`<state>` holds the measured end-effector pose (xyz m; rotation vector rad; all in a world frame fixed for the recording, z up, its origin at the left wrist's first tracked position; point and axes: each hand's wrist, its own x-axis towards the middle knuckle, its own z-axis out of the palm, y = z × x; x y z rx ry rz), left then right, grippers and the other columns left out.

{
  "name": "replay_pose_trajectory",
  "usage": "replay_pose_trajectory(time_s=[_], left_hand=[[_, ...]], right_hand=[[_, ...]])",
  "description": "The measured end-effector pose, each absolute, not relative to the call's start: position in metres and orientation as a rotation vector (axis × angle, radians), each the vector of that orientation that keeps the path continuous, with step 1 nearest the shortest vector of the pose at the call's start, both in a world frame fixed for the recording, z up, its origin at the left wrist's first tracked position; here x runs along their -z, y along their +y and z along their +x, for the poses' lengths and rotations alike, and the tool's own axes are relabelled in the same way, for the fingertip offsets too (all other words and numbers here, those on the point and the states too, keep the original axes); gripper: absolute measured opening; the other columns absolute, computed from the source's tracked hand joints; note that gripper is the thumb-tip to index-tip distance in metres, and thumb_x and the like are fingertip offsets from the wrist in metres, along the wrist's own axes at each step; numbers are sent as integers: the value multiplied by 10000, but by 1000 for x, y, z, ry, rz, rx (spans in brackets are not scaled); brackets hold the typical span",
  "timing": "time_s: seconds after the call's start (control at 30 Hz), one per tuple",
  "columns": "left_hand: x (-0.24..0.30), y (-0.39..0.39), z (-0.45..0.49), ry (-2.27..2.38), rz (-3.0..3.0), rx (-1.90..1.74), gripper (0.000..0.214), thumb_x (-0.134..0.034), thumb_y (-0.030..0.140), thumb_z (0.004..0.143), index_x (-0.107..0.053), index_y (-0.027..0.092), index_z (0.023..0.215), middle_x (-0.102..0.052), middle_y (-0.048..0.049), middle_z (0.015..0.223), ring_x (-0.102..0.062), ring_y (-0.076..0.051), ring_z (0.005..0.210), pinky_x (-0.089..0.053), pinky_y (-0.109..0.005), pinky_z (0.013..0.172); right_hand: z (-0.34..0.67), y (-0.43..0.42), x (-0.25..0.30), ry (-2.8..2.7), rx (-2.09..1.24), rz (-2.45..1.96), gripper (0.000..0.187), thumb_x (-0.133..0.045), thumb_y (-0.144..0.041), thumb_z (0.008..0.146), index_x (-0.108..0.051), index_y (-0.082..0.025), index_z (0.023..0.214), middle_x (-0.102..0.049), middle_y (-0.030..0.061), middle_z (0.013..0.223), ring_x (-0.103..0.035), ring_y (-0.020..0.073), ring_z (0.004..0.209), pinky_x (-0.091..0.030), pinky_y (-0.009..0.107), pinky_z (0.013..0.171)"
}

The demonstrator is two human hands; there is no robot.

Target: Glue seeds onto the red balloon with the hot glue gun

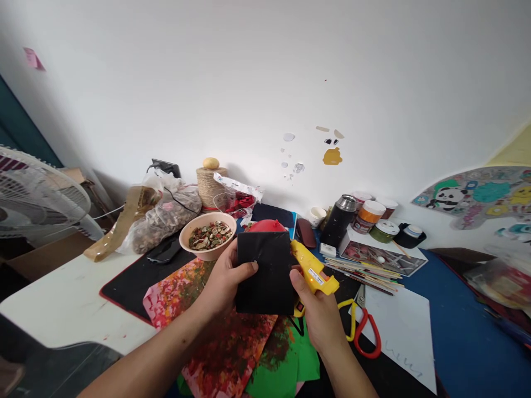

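Note:
My left hand [227, 277] grips a flat black square piece [264, 282] by its left side, thumb resting on its face. My right hand [316, 314] is closed around a yellow hot glue gun [312, 267] at the right edge of the black piece. The gun's lower part and its tip are partly hidden. Something red and rounded [269, 225] shows just above the black piece, mostly covered by it. Below lie a paint-spattered red and pink sheet [224, 348] and green paper [286, 359].
A bowl [208, 254] of small flat pieces stands behind my left hand. Red-and-yellow-handled scissors [366, 331] lie on the right by white paper [404, 326]. Paint jars [369, 213], a black thermos [338, 221], a twine spool [211, 188] and a fan [45, 193] stand farther out.

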<state>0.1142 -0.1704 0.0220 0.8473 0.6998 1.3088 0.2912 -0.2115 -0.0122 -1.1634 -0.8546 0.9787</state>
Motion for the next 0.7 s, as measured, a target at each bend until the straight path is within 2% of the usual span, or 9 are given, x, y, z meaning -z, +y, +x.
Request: replay_pose_trajectory(time_s=[0.3, 0.5, 0.63, 0.7], left_hand=[[-21, -173, 114, 709, 848, -1332, 533, -944, 188, 586, -780, 196, 1094, -855, -60, 1008, -804, -316, 988, -643, -331, 807], [-20, -173, 110, 651, 902, -1307, 555, -970, 310, 685, -786, 208, 1200, -850, -87, 1094, -796, -332, 1033, -636, -359, 858], [-19, -178, 101, 636, 1033, -1350, 545, -947, 385, 767, -797, 235, 1269, -837, -91, 1159, -773, -324, 1069, -619, -358, 922], [-19, -186, 95, 673, 1165, -1378, 504, -924, 369, 813, -801, 254, 1288, -834, -87, 1162, -769, -312, 1051, -614, -346, 918]], right_hand=[[290, -214, 9, -874, -935, -1210, 526, -945, -699, 733, -858, -236, 965, -841, 66, 901, -764, 354, 1013, -641, 419, 844], [292, -214, 8, -871, -965, -1173, 470, -946, -672, 751, -865, -247, 935, -823, 55, 819, -752, 385, 1119, -631, 471, 960], [295, -211, 10, -812, -1038, -1099, 482, -939, -654, 778, -883, -251, 1036, -873, 90, 1058, -760, 393, 1180, -607, 506, 1040], [297, -209, 11, -799, -1070, -1073, 523, -923, -673, 787, -886, -239, 1075, -875, 103, 1113, -778, 391, 1155, -615, 500, 1023]])
